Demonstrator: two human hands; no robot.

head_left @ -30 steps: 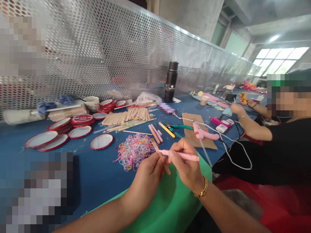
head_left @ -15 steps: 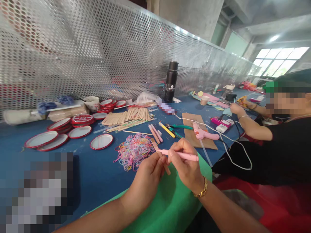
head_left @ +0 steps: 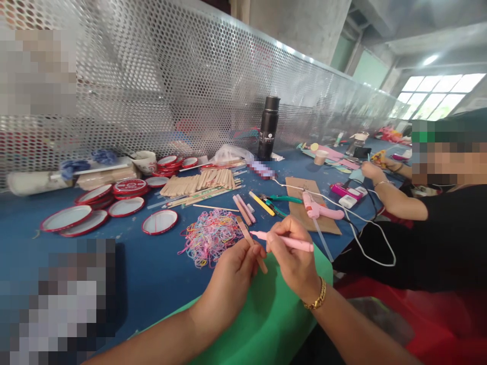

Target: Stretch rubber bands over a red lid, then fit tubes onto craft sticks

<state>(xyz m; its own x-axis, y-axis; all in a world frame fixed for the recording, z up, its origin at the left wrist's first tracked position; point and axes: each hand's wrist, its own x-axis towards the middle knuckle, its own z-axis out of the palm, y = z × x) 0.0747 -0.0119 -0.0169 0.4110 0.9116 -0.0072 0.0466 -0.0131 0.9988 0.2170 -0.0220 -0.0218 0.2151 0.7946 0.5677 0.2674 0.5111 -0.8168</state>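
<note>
My left hand (head_left: 232, 284) is closed round a flat wooden craft stick (head_left: 243, 230), which slants up and away from the fingers. My right hand (head_left: 292, 256) pinches a slim pink pen-like tool (head_left: 289, 242), its tip pointing left at the stick. Both hands hover over a green sheet (head_left: 262, 319) at the near edge of the blue table (head_left: 152, 268). Just beyond them lies a heap of thin coloured rubber bands (head_left: 209, 235).
Red-rimmed lids (head_left: 125, 205) and a pile of wooden sticks (head_left: 201, 181) lie at left and centre. A black flask (head_left: 268, 128) stands by the perforated metal screen (head_left: 171, 76). A pink glue gun (head_left: 317, 208) rests on brown card, near green pliers (head_left: 285, 198). A person (head_left: 429, 233) works at right.
The pink tool's tip has drawn slightly back to the right, away from the stick. The person at right has shifted a little.
</note>
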